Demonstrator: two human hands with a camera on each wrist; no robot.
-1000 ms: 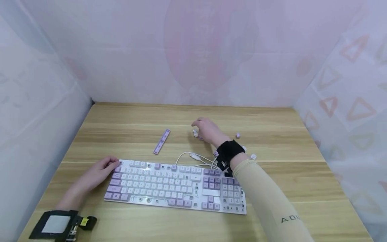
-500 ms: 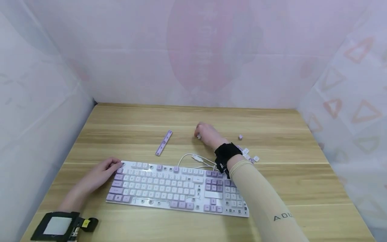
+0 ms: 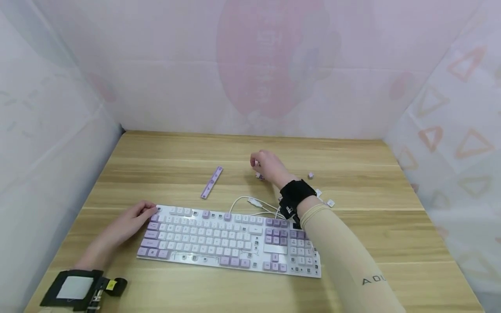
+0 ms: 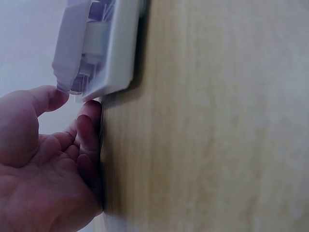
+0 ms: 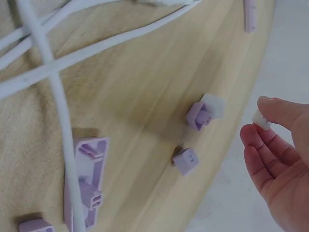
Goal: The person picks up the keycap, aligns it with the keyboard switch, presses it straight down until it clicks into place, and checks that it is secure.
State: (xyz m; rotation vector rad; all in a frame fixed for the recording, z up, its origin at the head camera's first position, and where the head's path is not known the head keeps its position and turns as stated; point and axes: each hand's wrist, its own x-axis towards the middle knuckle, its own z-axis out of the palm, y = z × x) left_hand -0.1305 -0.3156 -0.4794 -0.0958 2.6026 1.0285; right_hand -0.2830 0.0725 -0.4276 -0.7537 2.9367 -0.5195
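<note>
holding white keycap (image 5: 259, 120), right grip (image 5: 285, 162)

This looks like a small screened-off workstation; the kind of building around it cannot be told. Pale hanging sheets close in a wood-grain worktop (image 3: 391, 243): a back sheet (image 3: 172, 95) with a big pink oval, a plainer left sheet (image 3: 51, 161), and a right sheet (image 3: 450, 182) patterned with triangles.
</note>
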